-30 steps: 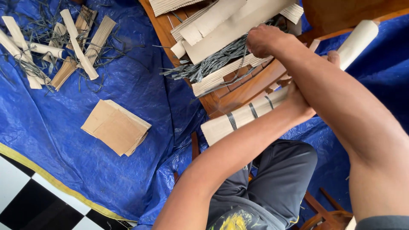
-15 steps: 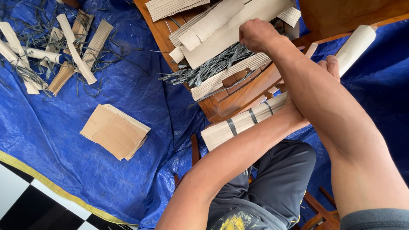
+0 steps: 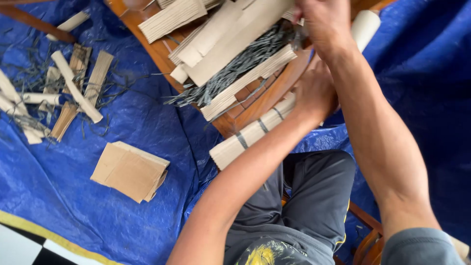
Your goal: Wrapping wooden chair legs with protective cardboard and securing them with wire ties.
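Blue tarp (image 3: 122,127) covers the floor under a wooden table (image 3: 274,93). Left hand (image 3: 314,93) grips a banded bundle of thin pale sticks (image 3: 250,135) at its far end; right hand (image 3: 326,22) pinches grey strips (image 3: 235,68) among ribbed cardboard pieces (image 3: 171,17).

Left hand (image 3: 314,93) around banded stick bundle (image 3: 252,132), right hand (image 3: 324,22) above.

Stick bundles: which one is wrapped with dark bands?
The long pale bundle under the left hand, jutting off the wooden table edge. It has dark bands; the bundles on the blue tarp show none.
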